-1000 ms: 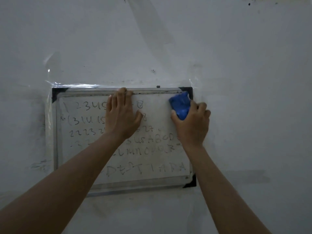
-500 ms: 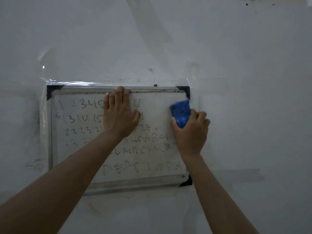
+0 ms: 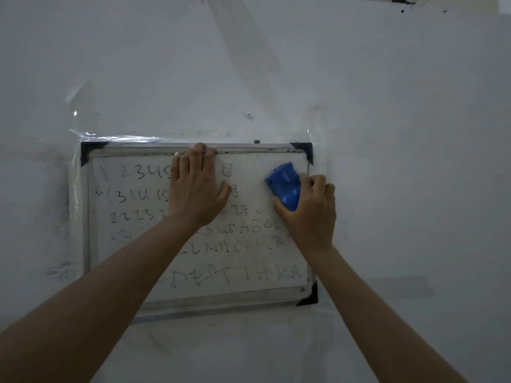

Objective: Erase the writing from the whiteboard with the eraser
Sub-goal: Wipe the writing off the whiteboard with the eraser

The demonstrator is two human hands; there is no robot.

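Observation:
A small framed whiteboard (image 3: 132,252) with black corner caps hangs on the wall, taped along its top edge. Rows of dark numbers and letters cover most of it; the upper right patch is wiped clean. My right hand (image 3: 311,214) grips a blue eraser (image 3: 284,185) and presses it against the board's upper right area. My left hand (image 3: 196,189) lies flat on the upper middle of the board, fingertips on the top frame, covering some of the writing.
The wall (image 3: 401,134) around the board is plain white with smudges. Clear tape (image 3: 116,139) shines along the board's top left. A small screw (image 3: 249,115) sits in the wall above the board.
The eraser has slid down from the board's top right corner and a little to the left. My left hand has stayed in place on the board.

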